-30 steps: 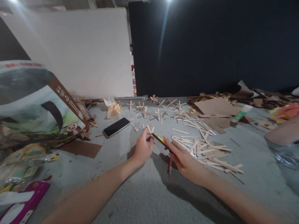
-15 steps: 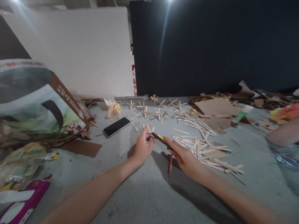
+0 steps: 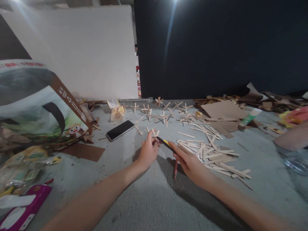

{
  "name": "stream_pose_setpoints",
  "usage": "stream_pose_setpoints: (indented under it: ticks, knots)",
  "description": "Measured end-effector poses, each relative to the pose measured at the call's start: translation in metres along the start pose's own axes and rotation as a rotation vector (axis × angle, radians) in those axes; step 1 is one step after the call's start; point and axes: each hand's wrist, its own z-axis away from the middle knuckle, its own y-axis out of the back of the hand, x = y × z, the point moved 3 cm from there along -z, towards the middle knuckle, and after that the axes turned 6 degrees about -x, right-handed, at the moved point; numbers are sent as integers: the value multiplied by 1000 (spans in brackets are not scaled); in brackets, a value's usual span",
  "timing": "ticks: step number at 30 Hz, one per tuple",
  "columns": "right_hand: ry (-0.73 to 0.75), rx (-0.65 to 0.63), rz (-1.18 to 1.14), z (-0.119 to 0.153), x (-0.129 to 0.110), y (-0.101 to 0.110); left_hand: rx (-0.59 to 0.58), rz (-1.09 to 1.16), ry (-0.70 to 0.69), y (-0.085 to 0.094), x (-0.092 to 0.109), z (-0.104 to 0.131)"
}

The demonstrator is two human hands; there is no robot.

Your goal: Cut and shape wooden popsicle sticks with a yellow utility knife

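Wooden craft sticks, crossed (image 3: 155,133), are held in the fingers of the left hand (image 3: 147,152), just above the grey tabletop (image 3: 134,202). By the right hand (image 3: 192,163) a slim black-and-yellow tool (image 3: 167,143) is gripped, its tip directed at the crossing; whether contact is made cannot be told. Beneath the right hand a reddish rod (image 3: 175,169) is seen; whether it is held cannot be determined. Loose craft sticks (image 3: 222,166) are heaped beside the right hand, and star-shaped stick assemblies (image 3: 164,117) are scattered beyond both hands. A smartphone (image 3: 120,130) is placed to the left of the assemblies. At the right, cardboard sheets (image 3: 218,110) are overlapped, with a green-and-white glue stick (image 3: 249,117) set at their edge.
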Motion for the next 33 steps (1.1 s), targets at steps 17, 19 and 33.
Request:
stream_pose_setpoints:
  ticks: [17, 19, 33]
  knots:
    - [-31, -32, -18, 1, -10, 0, -50, -61, -3, -1, 4, 2]
    - [-34, -19, -21, 2, -11, -3, -61, -11, 37, -1, 2, 1]
    - [-19, 8, -28, 2, -11, -4, -82, 55, 23, 0, -1, 0]
